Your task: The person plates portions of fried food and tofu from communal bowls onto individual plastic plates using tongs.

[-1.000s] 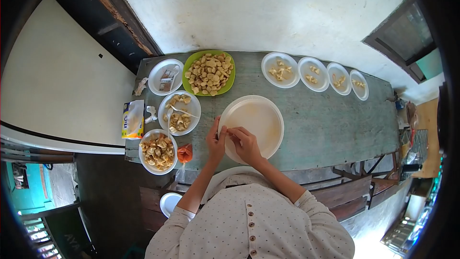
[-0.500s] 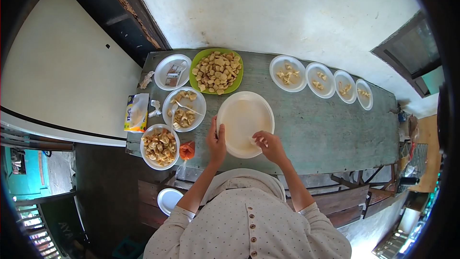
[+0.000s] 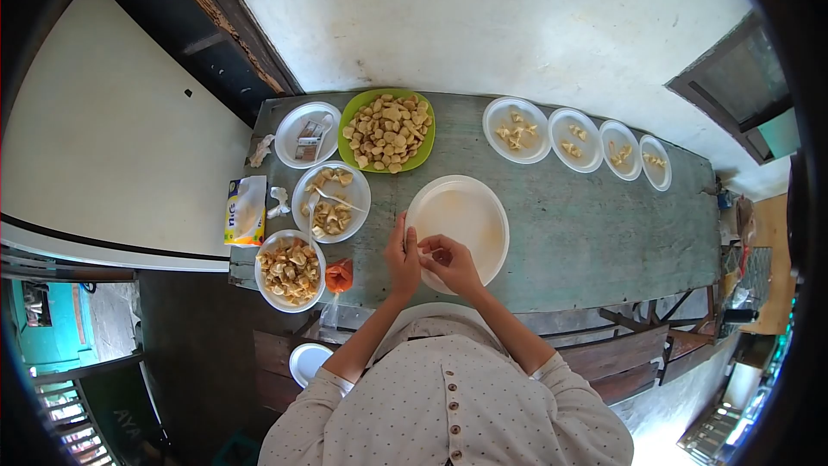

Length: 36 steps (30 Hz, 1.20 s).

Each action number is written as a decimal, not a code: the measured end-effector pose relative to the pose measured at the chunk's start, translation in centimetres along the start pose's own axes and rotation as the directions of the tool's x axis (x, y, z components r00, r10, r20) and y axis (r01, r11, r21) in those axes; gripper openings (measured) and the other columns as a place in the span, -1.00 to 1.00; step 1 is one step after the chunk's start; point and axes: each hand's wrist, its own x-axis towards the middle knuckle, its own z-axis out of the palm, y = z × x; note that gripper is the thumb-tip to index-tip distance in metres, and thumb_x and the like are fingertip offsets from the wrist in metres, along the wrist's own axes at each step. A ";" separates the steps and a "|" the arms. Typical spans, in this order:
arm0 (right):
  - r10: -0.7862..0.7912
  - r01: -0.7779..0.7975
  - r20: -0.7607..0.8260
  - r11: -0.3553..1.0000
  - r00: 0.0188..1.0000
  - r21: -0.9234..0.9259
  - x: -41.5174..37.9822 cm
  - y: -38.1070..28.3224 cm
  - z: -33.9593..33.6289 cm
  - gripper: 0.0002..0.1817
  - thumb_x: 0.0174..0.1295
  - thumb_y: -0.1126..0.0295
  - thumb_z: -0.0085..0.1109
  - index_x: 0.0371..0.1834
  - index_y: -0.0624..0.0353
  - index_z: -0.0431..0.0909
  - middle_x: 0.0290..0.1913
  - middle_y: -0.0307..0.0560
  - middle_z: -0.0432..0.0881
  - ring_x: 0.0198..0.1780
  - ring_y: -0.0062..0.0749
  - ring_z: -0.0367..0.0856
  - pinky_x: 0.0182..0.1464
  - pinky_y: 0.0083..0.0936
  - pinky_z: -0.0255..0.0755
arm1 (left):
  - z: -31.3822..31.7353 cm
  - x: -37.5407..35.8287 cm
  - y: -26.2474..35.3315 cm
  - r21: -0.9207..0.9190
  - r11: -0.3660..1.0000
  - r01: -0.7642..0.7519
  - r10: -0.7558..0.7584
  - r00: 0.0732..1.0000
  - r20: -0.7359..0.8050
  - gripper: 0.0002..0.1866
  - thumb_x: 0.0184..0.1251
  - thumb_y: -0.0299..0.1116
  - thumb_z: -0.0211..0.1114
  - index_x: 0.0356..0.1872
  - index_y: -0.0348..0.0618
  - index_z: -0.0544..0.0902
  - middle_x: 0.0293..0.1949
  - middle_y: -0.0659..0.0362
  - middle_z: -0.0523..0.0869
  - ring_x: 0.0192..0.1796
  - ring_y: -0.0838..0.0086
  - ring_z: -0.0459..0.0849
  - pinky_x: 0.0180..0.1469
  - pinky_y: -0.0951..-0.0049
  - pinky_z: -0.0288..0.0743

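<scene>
A large round white plate (image 3: 461, 216) sits in front of me near the table's front edge. My left hand (image 3: 402, 261) is at its left rim, thumb on the inner side and fingers along the outside, closed on the edge. My right hand (image 3: 452, 264) is over the plate's lower left, close to the left thumb. Its fingertips are pinched together; anything between them is too small to make out. Left of my hands stand a small orange-red bag (image 3: 339, 275) and a white plate (image 3: 288, 302) heaped with pale, crinkled food pieces.
A green plate (image 3: 429, 155) piled with round beige pieces stands at the back. Beside it are a white plate with banknotes (image 3: 309, 145) and one with food and plastic cutlery (image 3: 362, 216). A tissue pack (image 3: 246, 211) lies left. Several small plates (image 3: 516, 155) with food line the wall.
My right hand has moved left across the plate to beside my left hand. The left hand and the large plate have shifted slightly right and toward me.
</scene>
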 end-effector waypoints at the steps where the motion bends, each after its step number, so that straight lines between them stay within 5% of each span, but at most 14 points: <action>1: 0.003 -0.003 0.004 1.000 1.000 -0.001 0.3 -0.1 0.1 -0.77 0.02 0.53 0.19 -0.20 0.24 0.52 -0.34 -0.20 0.56 -0.35 -0.61 0.54 -0.25 -0.65 0.44 | 0.1 -0.1 0.2 -0.047 0.998 0.037 -0.037 0.999 -0.004 -0.65 0.36 -0.39 -0.06 0.09 -0.39 0.39 -0.03 -0.10 0.54 -0.03 0.31 0.54 0.01 0.44 0.35; 6: 0.107 -0.083 -0.073 0.959 0.992 0.273 1.4 -1.3 0.8 -0.71 0.00 0.59 0.20 -0.16 0.26 0.48 -0.29 -0.22 0.48 -0.28 -0.63 0.49 -0.19 -0.70 0.44 | -0.3 0.3 0.9 -0.109 0.992 0.068 -0.068 0.998 0.004 -0.64 0.38 -0.37 -0.09 0.10 -0.35 0.38 -0.06 -0.07 0.56 -0.03 0.36 0.54 0.00 0.46 0.35; 13: -0.024 0.107 -0.315 0.962 0.949 0.251 4.3 -1.1 0.2 -0.71 0.04 0.50 0.20 -0.13 0.28 0.52 -0.28 -0.18 0.55 -0.35 -0.62 0.51 -0.28 -0.66 0.42 | 0.2 -0.8 1.5 0.035 0.999 -0.008 0.003 0.991 0.133 -0.63 0.34 -0.35 0.00 0.09 -0.35 0.40 -0.29 -0.06 0.59 -0.32 0.37 0.55 -0.24 0.47 0.40; 16: -0.071 0.085 -0.315 0.996 0.946 0.032 4.8 -1.2 -0.5 -0.78 0.05 0.47 0.19 -0.22 0.29 0.56 -0.34 -0.19 0.61 -0.39 -0.63 0.53 -0.32 -0.66 0.42 | 0.3 -1.4 1.6 0.097 0.995 0.009 -0.031 0.973 0.231 -0.62 0.32 -0.35 0.04 0.09 -0.36 0.40 -0.36 -0.02 0.58 -0.42 0.42 0.50 -0.33 0.49 0.38; 20: -0.069 0.092 -0.330 0.994 0.941 0.055 4.5 0.9 -1.1 -0.80 0.06 0.48 0.18 -0.23 0.30 0.56 -0.33 -0.16 0.61 -0.39 -0.61 0.54 -0.35 -0.66 0.44 | 0.6 -1.6 -0.2 0.048 0.999 -0.026 0.013 0.968 0.251 -0.61 0.27 -0.37 0.10 0.09 -0.33 0.42 -0.48 0.15 0.52 -0.51 0.62 0.36 -0.44 0.58 0.29; 23: -0.115 0.119 -0.376 0.993 0.920 -0.011 3.8 3.1 -2.2 -0.82 0.07 0.49 0.17 -0.25 0.29 0.56 -0.35 -0.17 0.61 -0.38 -0.61 0.54 -0.37 -0.68 0.46 | 1.0 -1.0 -4.3 -0.095 0.986 0.136 -0.105 0.956 0.275 -0.62 0.27 -0.36 0.09 0.07 -0.33 0.44 -0.43 0.09 0.56 -0.49 0.60 0.40 -0.41 0.60 0.31; 27: -0.060 0.027 -0.396 0.996 0.916 -0.089 2.7 6.1 -3.5 -0.82 0.08 0.46 0.18 -0.27 0.29 0.56 -0.37 -0.17 0.60 -0.40 -0.59 0.54 -0.40 -0.67 0.46 | 0.9 -0.1 -10.4 -0.110 0.984 0.143 -0.110 0.958 0.265 -0.66 0.30 -0.35 0.04 0.01 -0.36 0.47 -0.40 0.04 0.57 -0.49 0.42 0.43 -0.34 0.50 0.36; 29: 0.025 -0.055 -0.363 0.996 0.932 -0.071 2.1 6.8 -4.0 -0.83 0.08 0.45 0.18 -0.27 0.27 0.56 -0.37 -0.17 0.60 -0.41 -0.60 0.53 -0.40 -0.67 0.45 | -0.3 0.5 -11.5 0.304 0.951 0.063 -0.163 0.935 0.314 -0.60 0.29 -0.25 0.07 0.03 -0.35 0.45 -0.31 0.02 0.52 -0.31 0.35 0.47 -0.19 0.39 0.37; 31: 0.079 -0.057 -0.327 0.996 0.942 0.074 1.5 7.4 -4.2 -0.82 0.09 0.44 0.17 -0.24 0.24 0.55 -0.32 -0.18 0.58 -0.38 -0.58 0.54 -0.36 -0.63 0.48 | -0.3 0.1 -11.2 0.402 0.914 -0.061 -0.061 0.958 0.282 -0.56 0.28 -0.20 0.08 0.06 -0.33 0.42 -0.26 0.00 0.48 -0.23 0.32 0.45 -0.14 0.35 0.35; 33: 0.413 -0.254 -0.153 0.770 0.898 0.585 1.2 7.7 -4.4 -0.71 0.11 0.46 0.15 -0.07 0.18 0.45 -0.24 -0.19 0.52 -0.27 -0.56 0.51 -0.18 -0.55 0.47 | -0.4 0.0 -10.2 0.502 0.847 -0.172 0.046 0.966 0.254 -0.52 0.26 -0.16 0.10 0.08 -0.32 0.39 -0.22 -0.01 0.44 -0.15 0.28 0.42 -0.09 0.31 0.33; 34: 0.413 -0.255 -0.151 0.769 0.898 0.587 1.2 8.0 -4.3 -0.71 0.11 0.46 0.15 -0.07 0.18 0.45 -0.24 -0.19 0.52 -0.27 -0.56 0.51 -0.18 -0.55 0.47 | 0.0 -0.2 -8.9 0.339 0.936 -0.092 -0.020 0.949 0.314 -0.43 0.20 -0.11 0.16 0.13 -0.28 0.33 -0.18 -0.02 0.41 -0.13 0.27 0.41 -0.09 0.31 0.33; 36: 0.400 -0.248 0.038 0.489 0.916 0.836 1.3 8.6 -4.0 -0.60 0.14 0.48 0.10 0.08 0.13 0.30 -0.19 -0.15 0.48 -0.16 -0.49 0.49 -0.01 -0.45 0.39 | 0.7 -0.8 -6.7 0.172 0.985 0.012 -0.077 0.924 0.376 -0.34 0.14 -0.05 0.22 0.18 -0.25 0.27 -0.14 -0.02 0.38 -0.11 0.27 0.39 -0.09 0.31 0.33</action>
